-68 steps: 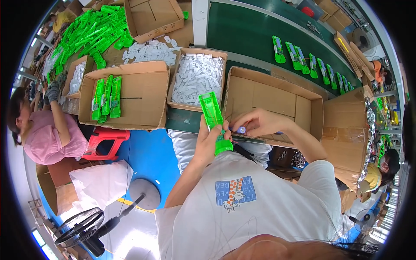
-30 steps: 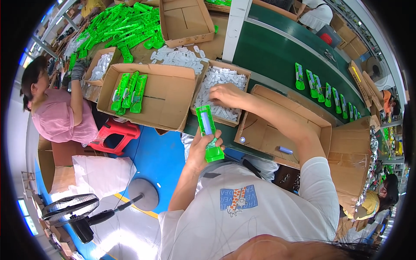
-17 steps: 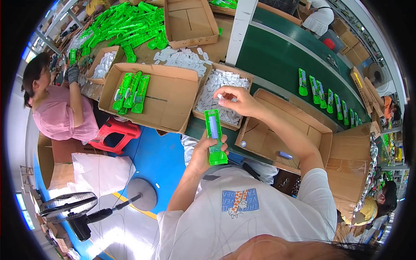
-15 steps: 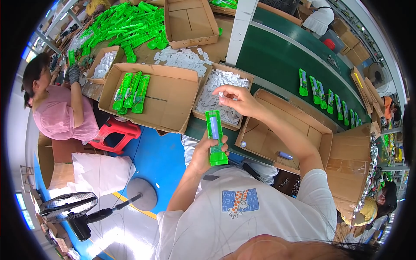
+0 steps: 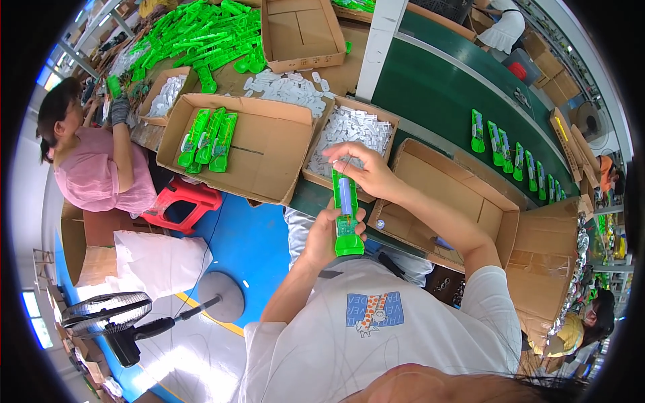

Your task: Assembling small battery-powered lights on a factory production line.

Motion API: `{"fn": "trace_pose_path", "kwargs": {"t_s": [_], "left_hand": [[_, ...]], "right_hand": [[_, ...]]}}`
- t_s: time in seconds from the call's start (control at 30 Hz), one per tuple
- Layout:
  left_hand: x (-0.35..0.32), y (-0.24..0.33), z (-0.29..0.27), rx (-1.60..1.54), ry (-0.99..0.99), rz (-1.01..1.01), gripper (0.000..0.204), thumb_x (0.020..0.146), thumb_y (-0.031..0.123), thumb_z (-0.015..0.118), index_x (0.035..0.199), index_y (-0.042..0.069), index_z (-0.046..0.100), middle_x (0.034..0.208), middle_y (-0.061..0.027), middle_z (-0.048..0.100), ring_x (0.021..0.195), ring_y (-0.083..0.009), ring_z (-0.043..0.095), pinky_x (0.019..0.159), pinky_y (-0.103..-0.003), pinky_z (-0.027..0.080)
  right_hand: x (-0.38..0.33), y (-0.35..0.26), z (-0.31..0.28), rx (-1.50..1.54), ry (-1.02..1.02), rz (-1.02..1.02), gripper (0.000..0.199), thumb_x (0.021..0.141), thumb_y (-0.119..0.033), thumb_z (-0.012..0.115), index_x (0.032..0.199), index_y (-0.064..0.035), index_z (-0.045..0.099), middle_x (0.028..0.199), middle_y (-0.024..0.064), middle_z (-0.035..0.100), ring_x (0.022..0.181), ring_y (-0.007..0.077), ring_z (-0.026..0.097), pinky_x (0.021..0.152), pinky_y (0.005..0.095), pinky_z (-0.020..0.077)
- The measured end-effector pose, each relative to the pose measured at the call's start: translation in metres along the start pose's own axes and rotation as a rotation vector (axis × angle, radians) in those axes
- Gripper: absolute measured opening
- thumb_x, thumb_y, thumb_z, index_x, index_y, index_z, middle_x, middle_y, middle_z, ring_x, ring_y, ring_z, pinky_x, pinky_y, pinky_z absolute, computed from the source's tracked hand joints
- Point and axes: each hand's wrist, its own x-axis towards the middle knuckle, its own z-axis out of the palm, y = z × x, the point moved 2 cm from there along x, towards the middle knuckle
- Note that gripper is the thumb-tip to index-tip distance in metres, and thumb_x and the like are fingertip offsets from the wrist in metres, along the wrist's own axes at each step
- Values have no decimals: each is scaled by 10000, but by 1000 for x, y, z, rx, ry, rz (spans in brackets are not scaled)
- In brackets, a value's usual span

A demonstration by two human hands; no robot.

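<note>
My left hand (image 5: 324,235) is wrapped round the lower part of a green plastic casing (image 5: 348,243), held upright in front of my shirt. Inside the open casing lie a blue-violet cylindrical battery (image 5: 345,196) and a small green circuit board (image 5: 345,226). My right hand (image 5: 366,173) is at the casing's top end, thumb and fingers pinched on what looks like a small white plastic piece, mostly hidden by the fingers. Just beyond this hand stands a cardboard box of small white plastic pieces (image 5: 356,129).
On the left, a cardboard tray (image 5: 269,144) holds several green casings (image 5: 209,142). To the right, another tray (image 5: 463,181) contains loose batteries (image 5: 442,242). Filled casings (image 5: 500,148) line the green conveyor (image 5: 430,87). A co-worker (image 5: 101,161) sits at far left, near a green heap (image 5: 201,40).
My right hand has come from over the box of white pieces down to the casing's top end. My left hand has shifted slightly right with the casing.
</note>
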Motion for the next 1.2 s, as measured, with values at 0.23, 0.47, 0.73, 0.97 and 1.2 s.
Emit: {"fn": "trace_pose_path", "kwargs": {"t_s": [0.23,0.47,0.73,0.97,1.2], "left_hand": [[-2,0,5,159,153,63,330,1007,331,414,1281,159,347,965,-85,527,763,-172,544,705,-367,501],[-5,1,13,384,162,125,306,1009,265,465,1237,107,337,933,-90,528,718,-165,551,645,-332,500],[0,5,12,717,150,239,296,1019,244,448,1232,85,317,901,-87,541,676,-147,556,615,-289,492],[16,25,17,1095,-424,307,635,992,262,514,1491,52,182,1280,-145,504,1149,-253,544,984,-401,440],[5,229,-55,2203,1142,963,216,858,71,609,1051,-24,587,931,-191,635,855,-298,636,733,-381,524]], "right_hand": [[-8,-29,-14,-501,293,-249,118,749,-88,766,865,-110,756,1114,26,666,1075,233,543,910,360,439],[-14,-29,-15,-575,348,-267,94,723,-102,791,795,-105,731,1115,38,655,1063,254,524,884,380,425],[-18,-48,-13,-530,236,-71,223,789,-161,752,864,-60,566,1047,65,547,1049,302,451,923,410,361],[-23,-48,-68,-493,-72,248,144,938,-56,531,1074,-43,577,995,118,641,938,211,631,811,319,495],[-41,153,-440,-1388,675,328,192,965,-201,454,1019,-97,606,966,188,648,896,394,636,758,487,505]]}}
